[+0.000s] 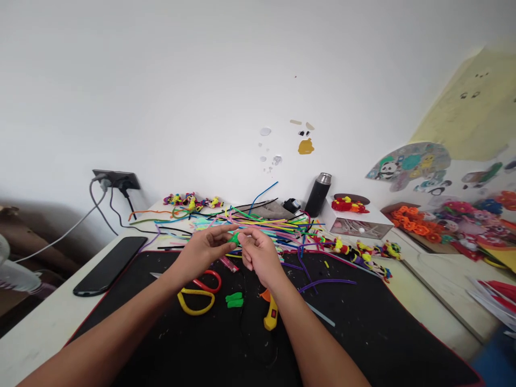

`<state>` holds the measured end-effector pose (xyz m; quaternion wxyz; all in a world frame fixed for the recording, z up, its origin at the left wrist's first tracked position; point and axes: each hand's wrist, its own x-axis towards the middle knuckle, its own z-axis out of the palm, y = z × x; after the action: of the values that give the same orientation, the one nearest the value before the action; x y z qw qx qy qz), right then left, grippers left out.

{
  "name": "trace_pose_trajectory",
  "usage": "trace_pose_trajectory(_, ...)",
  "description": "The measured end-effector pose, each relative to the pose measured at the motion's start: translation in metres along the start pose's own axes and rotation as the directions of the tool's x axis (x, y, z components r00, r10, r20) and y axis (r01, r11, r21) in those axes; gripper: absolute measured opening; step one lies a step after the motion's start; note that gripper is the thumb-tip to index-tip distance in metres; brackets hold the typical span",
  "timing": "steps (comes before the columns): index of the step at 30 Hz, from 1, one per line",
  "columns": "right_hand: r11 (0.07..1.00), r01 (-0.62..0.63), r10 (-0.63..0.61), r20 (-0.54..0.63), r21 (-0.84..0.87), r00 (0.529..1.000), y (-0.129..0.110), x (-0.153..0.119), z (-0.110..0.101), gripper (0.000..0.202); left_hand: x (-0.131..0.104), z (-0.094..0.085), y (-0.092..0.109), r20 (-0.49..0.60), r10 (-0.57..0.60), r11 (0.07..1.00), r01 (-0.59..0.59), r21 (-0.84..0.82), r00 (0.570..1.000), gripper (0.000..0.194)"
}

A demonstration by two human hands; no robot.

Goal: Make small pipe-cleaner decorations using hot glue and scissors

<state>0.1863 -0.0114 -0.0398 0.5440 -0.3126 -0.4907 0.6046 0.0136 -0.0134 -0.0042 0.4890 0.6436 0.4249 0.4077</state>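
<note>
Between my two hands, over the far part of the black mat [161,344], is a small green piece of pipe cleaner [234,239]. My left hand [207,247] pinches it from the left, fingertips pressed close. From the other side my right hand [260,252] grips it with thumb and curled fingers. Most of the piece is hidden by the fingers. Below the hands, two folded green pipe cleaner bits [234,300] lie on the mat. Scissors with a yellow and a red handle loop [196,302] rest under my left wrist. A yellow glue gun or cutter-like tool [271,317] lies beside my right forearm.
Many coloured pipe cleaners [258,217] are heaped behind my hands. Finished pipe cleaner figures [363,252] lie to the right. A black flask [318,194] and a white box [355,223] stand near the wall. A phone [110,266] lies at the left edge.
</note>
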Motion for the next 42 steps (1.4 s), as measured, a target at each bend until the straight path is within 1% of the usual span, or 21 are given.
trace_pose_trajectory(4, 1.0, -0.004, 0.003, 0.005, 0.025, 1.0, -0.001, 0.0, 0.001, 0.04, -0.001, -0.001, -0.001, 0.021, -0.023, 0.999, 0.024, -0.036, 1.0, 0.056)
trace_pose_trajectory(9, 0.999, -0.021, 0.022, -0.009, 0.045, 1.0, -0.002, -0.001, -0.001, 0.042, 0.0, -0.001, -0.001, 0.056, -0.021, 0.994, 0.027, -0.107, 0.998, 0.057)
trace_pose_trajectory(11, 0.997, -0.021, 0.022, -0.011, 0.068, 1.0, -0.003, -0.001, -0.001, 0.043, 0.0, -0.003, -0.001, 0.077, -0.01, 0.985, 0.023, -0.173, 0.997, 0.054)
trace_pose_trajectory(14, 0.995, -0.024, 0.026, -0.017, 0.098, 1.0, -0.003, 0.0, -0.001, 0.043, 0.001, -0.005, -0.002, 0.083, -0.007, 0.948, 0.033, -0.315, 0.997, 0.048)
trace_pose_trajectory(16, 0.994, -0.03, 0.032, -0.013, 0.11, 0.999, -0.003, -0.001, -0.001, 0.042, 0.003, -0.007, -0.005, 0.085, -0.035, 0.913, 0.067, -0.403, 0.996, 0.044)
trace_pose_trajectory(18, 0.993, -0.029, 0.03, -0.008, 0.116, 1.0, -0.003, -0.001, -0.001, 0.042, 0.004, -0.008, -0.009, 0.113, -0.071, 0.882, 0.115, -0.457, 0.991, 0.039)
trace_pose_trajectory(20, 0.993, -0.024, 0.025, 0.0, 0.116, 1.0, -0.004, -0.001, -0.001, 0.041, 0.006, -0.009, -0.013, 0.158, -0.087, 0.865, 0.153, -0.477, 0.984, 0.035)
trace_pose_trajectory(23, 0.992, -0.025, 0.023, 0.016, 0.12, 1.0, -0.004, -0.002, -0.001, 0.039, 0.007, -0.009, -0.016, 0.206, -0.075, 0.858, 0.169, -0.486, 0.976, 0.036)
trace_pose_trajectory(29, 0.992, -0.032, 0.025, 0.056, 0.121, 0.998, -0.003, -0.002, 0.001, 0.039, 0.005, -0.007, -0.012, 0.23, -0.067, 0.845, 0.178, -0.504, 0.971, 0.041)
trace_pose_trajectory(32, 0.994, -0.028, 0.025, 0.031, 0.103, 0.999, -0.002, -0.002, 0.001, 0.043, 0.004, -0.006, -0.009, 0.194, -0.077, 0.848, 0.166, -0.504, 0.978, 0.046)
trace_pose_trajectory(38, 0.998, 0.032, -0.024, -0.118, 0.06, 0.993, -0.002, -0.001, -0.001, 0.044, 0.007, -0.007, -0.008, 0.013, -0.116, 0.835, 0.105, -0.54, 0.993, 0.049)
trace_pose_trajectory(42, 0.996, 0.064, -0.07, -0.111, -0.058, 0.991, -0.003, -0.003, 0.002, 0.044, 0.009, -0.008, -0.01, -0.075, -0.124, 0.829, 0.062, -0.556, 0.989, 0.044)
